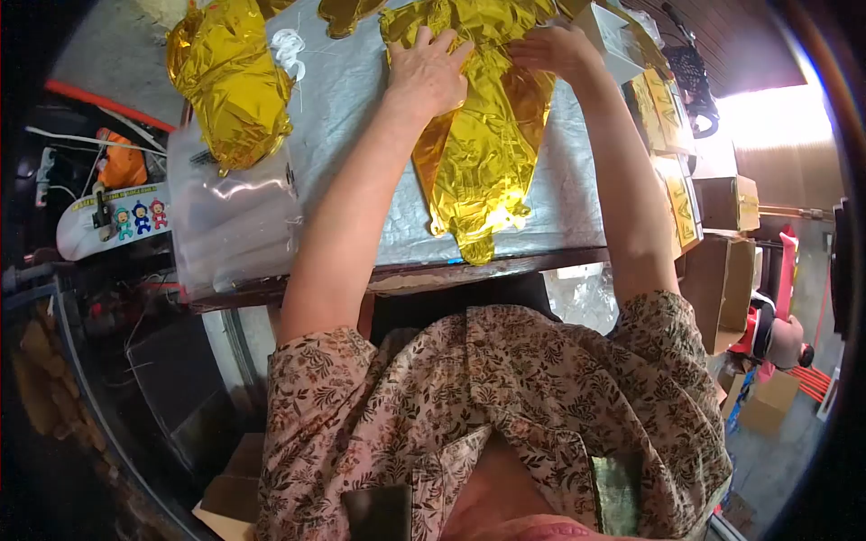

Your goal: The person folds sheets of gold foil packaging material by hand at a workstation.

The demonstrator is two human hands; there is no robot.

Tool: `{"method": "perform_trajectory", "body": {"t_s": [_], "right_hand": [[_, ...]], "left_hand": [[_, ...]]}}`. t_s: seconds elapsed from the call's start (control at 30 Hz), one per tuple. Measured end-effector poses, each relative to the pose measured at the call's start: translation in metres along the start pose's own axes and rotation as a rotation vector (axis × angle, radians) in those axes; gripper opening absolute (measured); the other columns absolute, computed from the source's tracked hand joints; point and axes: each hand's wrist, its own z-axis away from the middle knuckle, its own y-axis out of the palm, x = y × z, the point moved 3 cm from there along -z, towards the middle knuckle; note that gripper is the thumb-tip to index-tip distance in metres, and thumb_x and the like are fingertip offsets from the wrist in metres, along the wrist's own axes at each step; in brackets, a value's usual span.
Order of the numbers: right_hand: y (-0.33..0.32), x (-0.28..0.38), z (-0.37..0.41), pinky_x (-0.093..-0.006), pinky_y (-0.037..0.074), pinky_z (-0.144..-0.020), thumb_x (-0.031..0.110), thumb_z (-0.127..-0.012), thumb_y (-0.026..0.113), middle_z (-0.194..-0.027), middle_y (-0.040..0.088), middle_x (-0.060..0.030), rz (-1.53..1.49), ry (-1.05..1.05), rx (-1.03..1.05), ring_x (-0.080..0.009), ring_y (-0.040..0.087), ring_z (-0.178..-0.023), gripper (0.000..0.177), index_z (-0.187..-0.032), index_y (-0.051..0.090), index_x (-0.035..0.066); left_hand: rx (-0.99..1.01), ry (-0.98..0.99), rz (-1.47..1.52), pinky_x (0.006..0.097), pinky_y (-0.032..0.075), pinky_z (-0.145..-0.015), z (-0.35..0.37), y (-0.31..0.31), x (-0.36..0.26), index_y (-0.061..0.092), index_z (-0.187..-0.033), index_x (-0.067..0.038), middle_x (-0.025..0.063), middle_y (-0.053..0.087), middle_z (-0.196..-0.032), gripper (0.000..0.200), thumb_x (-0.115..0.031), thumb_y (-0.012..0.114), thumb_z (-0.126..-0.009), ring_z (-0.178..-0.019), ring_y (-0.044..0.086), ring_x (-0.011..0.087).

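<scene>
A flat, crinkled gold foil piece [487, 144] lies on the covered table [338, 135], its narrow end near the front edge. On the foil's upper left part rests my left hand [426, 74], palm down with the fingers spread. My right hand [557, 52] is over the foil's upper right side, its fingers stretched out toward the left. Neither hand is closed around anything. To the left lies another gold foil bundle [233, 86], puffed and wrinkled. Beside it is a small heap of white string [289, 50].
A white box [613, 41] and cartons [663, 113] line the table's right side. Clear plastic [234, 212] covers the left front corner. Further right stand open cardboard boxes [722, 288]. An orange item [122, 162] is at the far left.
</scene>
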Motion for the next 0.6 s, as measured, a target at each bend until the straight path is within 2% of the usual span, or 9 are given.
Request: {"method": "perform_trajectory", "body": {"t_s": [0.07,0.2,0.27,0.3,0.37,0.4,0.43,0.5,0.6], "right_hand": [[0.001,-0.017,-0.004,-0.0495,0.06,-0.097,0.014,-0.1,0.058,-0.118,0.066,-0.0309,-0.315,0.097,0.012,-0.0461,0.068,-0.106,0.043,-0.13,0.043,-0.013],[0.013,-0.029,-0.019,-0.0485,0.059,-0.096,0.017,-0.1,0.061,-0.116,0.065,-0.0299,-0.465,0.146,-0.076,-0.044,0.067,-0.107,0.048,-0.131,0.041,-0.014],[0.01,-0.038,-0.038,-0.0458,0.062,-0.086,0.018,-0.096,0.067,-0.1,0.067,-0.0241,-0.563,0.186,-0.24,-0.0385,0.07,-0.087,0.043,-0.121,0.051,-0.014],[0.015,-0.029,-0.025,-0.0458,0.062,-0.086,0.018,-0.096,0.067,-0.1,0.067,-0.0241,-0.561,0.187,-0.241,-0.0385,0.07,-0.087,0.043,-0.121,0.051,-0.014],[0.017,0.007,0.017,-0.0427,0.054,-0.059,0.015,-0.085,0.075,-0.08,0.063,-0.0126,-0.046,-0.017,-0.573,-0.028,0.064,-0.067,0.025,-0.093,0.061,-0.004],[0.004,-0.018,-0.016,-0.0426,0.045,-0.053,0.015,-0.077,0.079,-0.067,0.059,-0.0072,-0.141,-0.14,-0.613,-0.0246,0.058,-0.057,0.022,-0.078,0.062,0.0],[-0.001,-0.022,-0.022,-0.0426,0.045,-0.053,0.015,-0.077,0.079,-0.067,0.059,-0.0072,-0.137,-0.144,-0.615,-0.0246,0.058,-0.057,0.022,-0.078,0.062,0.0],[0.0,-0.015,-0.031,-0.0379,0.055,-0.06,0.024,-0.08,0.08,-0.091,0.07,-0.0149,0.367,-0.2,-0.513,-0.0223,0.068,-0.068,0.042,-0.101,0.069,-0.011],[0.013,-0.012,-0.049,-0.0351,0.057,-0.072,0.017,-0.089,0.071,-0.098,0.072,-0.0135,0.741,-0.148,-0.509,-0.0183,0.071,-0.086,0.035,-0.111,0.069,-0.01]], "left_hand": [[0.04,-0.013,0.028,0.0621,0.037,-0.109,-0.001,0.001,0.0,0.045,-0.155,-0.028,0.0001,0.04,-0.159,0.062,-0.031,0.053,-0.093,-0.143,0.038,0.0266],[0.061,-0.019,0.049,0.0642,0.035,-0.111,-0.002,0.0,0.0,0.044,-0.155,-0.028,-0.0002,0.038,-0.161,0.063,-0.032,0.052,-0.093,-0.146,0.035,0.0268],[0.072,-0.03,0.046,0.0657,0.032,-0.113,-0.002,0.0,-0.001,0.044,-0.155,-0.029,0.0001,0.037,-0.161,0.061,-0.032,0.052,-0.095,-0.147,0.034,0.0275],[0.073,-0.029,0.048,0.0657,0.032,-0.113,-0.001,0.0,-0.001,0.044,-0.155,-0.029,0.0001,0.037,-0.161,0.061,-0.032,0.052,-0.095,-0.147,0.034,0.0275],[0.082,-0.031,0.035,0.0666,0.031,-0.114,-0.001,-0.001,-0.002,0.043,-0.156,-0.029,0.0001,0.037,-0.161,0.061,-0.033,0.052,-0.096,-0.148,0.032,0.0282],[0.081,-0.03,0.039,0.0666,0.031,-0.114,-0.001,-0.001,-0.003,0.043,-0.156,-0.029,0.0001,0.037,-0.161,0.061,-0.033,0.052,-0.096,-0.148,0.032,0.0282],[0.094,-0.035,0.04,0.0668,0.03,-0.114,-0.002,-0.002,-0.003,0.042,-0.156,-0.029,-0.0001,0.037,-0.161,0.061,-0.033,0.052,-0.096,-0.149,0.032,0.028],[0.104,-0.043,0.043,0.067,0.03,-0.114,-0.004,-0.001,-0.004,0.042,-0.156,-0.029,-0.0002,0.037,-0.161,0.061,-0.034,0.052,-0.096,-0.149,0.031,0.0279],[0.108,-0.049,0.032,0.0664,0.03,-0.114,-0.003,0.001,-0.003,0.041,-0.157,-0.029,-0.0004,0.036,-0.162,0.061,-0.034,0.052,-0.096,-0.149,0.031,0.0272]]}}
